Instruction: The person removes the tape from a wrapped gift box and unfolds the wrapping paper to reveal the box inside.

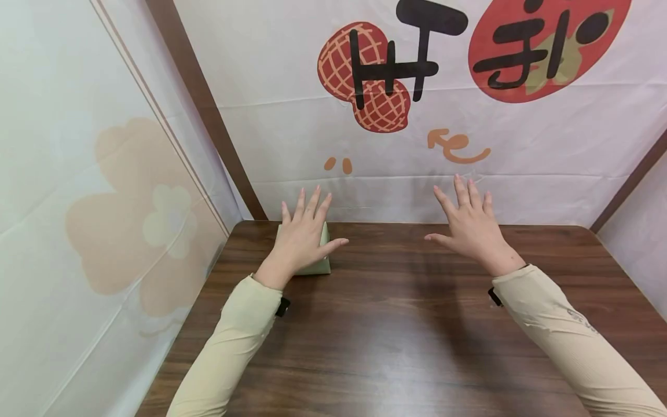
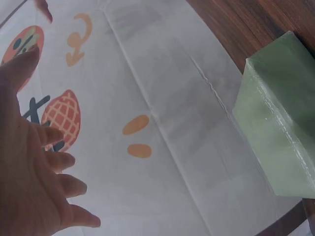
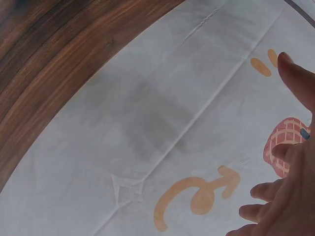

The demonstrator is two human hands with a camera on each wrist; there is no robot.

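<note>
Both hands are held out above a dark wooden table with fingers spread. My left hand (image 1: pixel 304 234) hovers over a pale green box-shaped object (image 1: pixel 324 263), hiding most of it in the head view. In the left wrist view this green block (image 2: pixel 275 123) has a glossy wrapped surface and stands apart from the left hand (image 2: pixel 34 167). My right hand (image 1: pixel 473 229) is raised over the table's far right part and holds nothing. The right wrist view shows the right hand (image 3: pixel 285 191) in front of white cloth, its fingers apart.
The wooden table (image 1: pixel 385 324) ends at a white cloth backdrop (image 1: pixel 271 139) printed with a red peanut (image 1: pixel 383 110), dark characters and orange marks. A white cloth wall (image 1: pixel 47 243) with a faded flower stands on the left. Brown strips run down the corners.
</note>
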